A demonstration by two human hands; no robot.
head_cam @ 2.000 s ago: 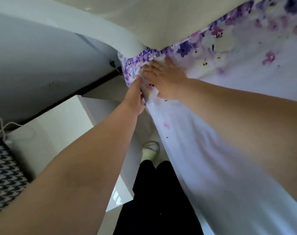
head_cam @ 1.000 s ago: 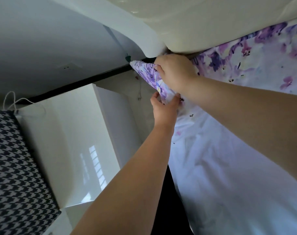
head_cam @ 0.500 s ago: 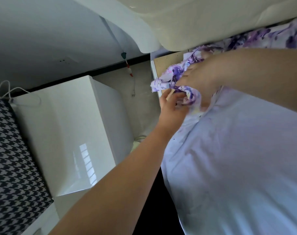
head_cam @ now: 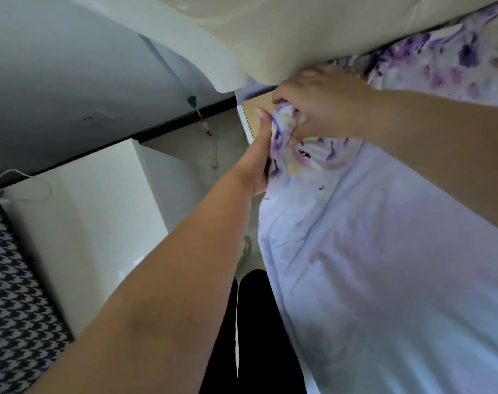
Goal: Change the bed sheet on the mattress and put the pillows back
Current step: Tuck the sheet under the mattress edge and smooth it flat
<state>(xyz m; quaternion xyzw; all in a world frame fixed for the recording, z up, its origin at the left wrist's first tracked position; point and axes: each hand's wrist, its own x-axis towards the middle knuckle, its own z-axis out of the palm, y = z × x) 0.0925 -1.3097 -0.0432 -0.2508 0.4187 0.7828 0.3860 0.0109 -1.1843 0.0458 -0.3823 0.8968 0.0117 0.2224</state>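
Note:
A white bed sheet with purple flowers [head_cam: 389, 251] hangs over the bed's side at the right. Its corner is bunched up at the head end, below the cream padded headboard [head_cam: 284, 32]. My right hand [head_cam: 318, 100] grips the top of that bunched corner with curled fingers. Just below and left of it, my left hand [head_cam: 260, 155] holds the same bunch from underneath, its thumb pointing up. A strip of bare brown bed board [head_cam: 256, 109] shows beside the corner. No pillow is in view.
A glossy white bedside cabinet [head_cam: 94, 217] stands at the left, with a narrow gap of floor between it and the bed. A black and white houndstooth cushion [head_cam: 12, 294] lies at the far left. A cord with a plug [head_cam: 205, 129] hangs by the wall.
The sheet corner has come off the mattress corner and been gathered into a bunch. Both hands have closed round it, and the bare bed board now shows.

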